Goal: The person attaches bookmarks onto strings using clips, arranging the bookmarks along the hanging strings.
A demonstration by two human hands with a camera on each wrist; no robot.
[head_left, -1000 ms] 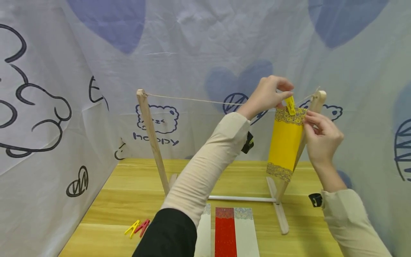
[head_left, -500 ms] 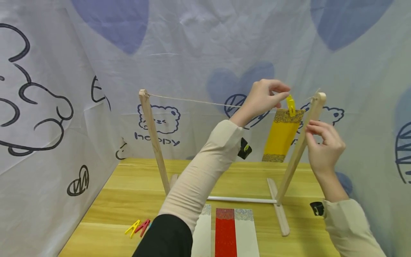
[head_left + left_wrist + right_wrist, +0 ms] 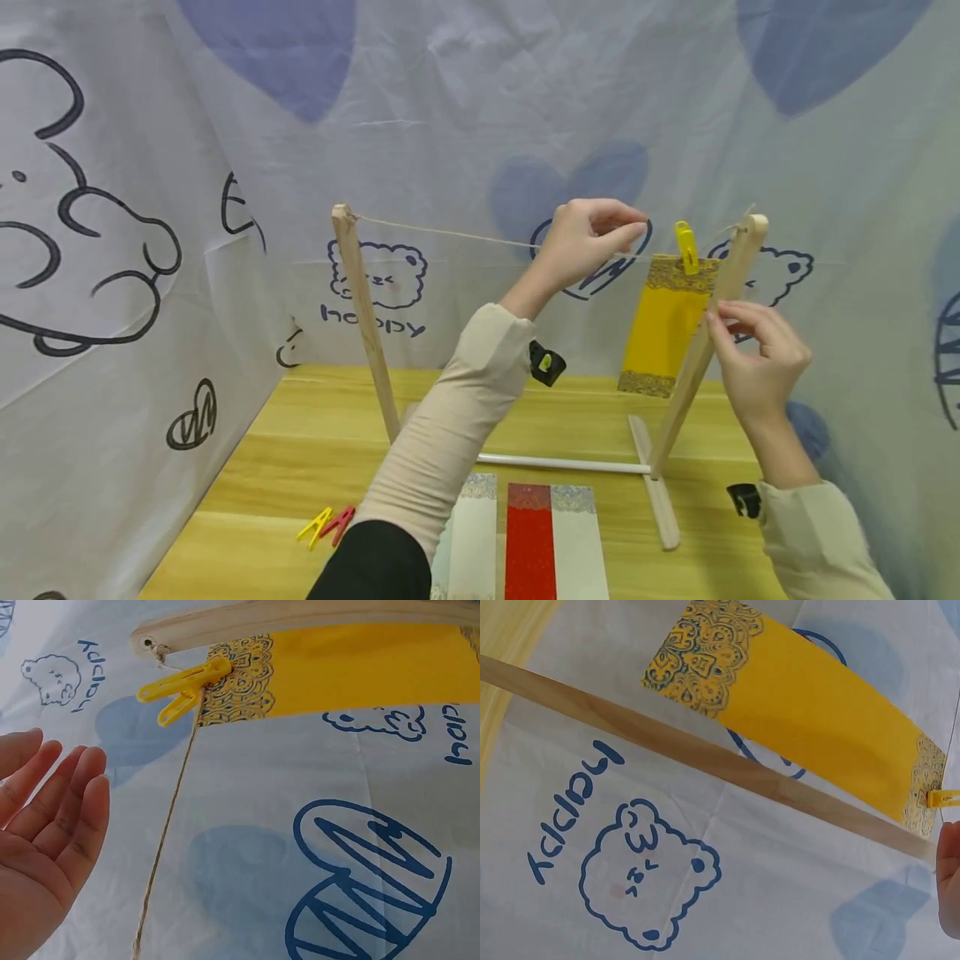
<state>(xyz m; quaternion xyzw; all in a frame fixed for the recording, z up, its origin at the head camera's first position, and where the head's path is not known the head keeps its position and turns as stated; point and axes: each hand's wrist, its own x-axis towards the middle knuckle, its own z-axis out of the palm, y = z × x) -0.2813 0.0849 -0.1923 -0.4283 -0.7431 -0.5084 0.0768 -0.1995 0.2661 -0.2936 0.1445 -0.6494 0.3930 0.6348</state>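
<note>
Clothespin (image 3: 687, 248) holds yellow strip (image 3: 666, 329) on string (image 3: 450, 232) near left hand (image 3: 579, 243).

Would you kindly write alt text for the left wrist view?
A yellow clothespin clips a yellow strip with a patterned end to a string tied to a wooden post. The left hand, holding nothing, is at left.
</note>
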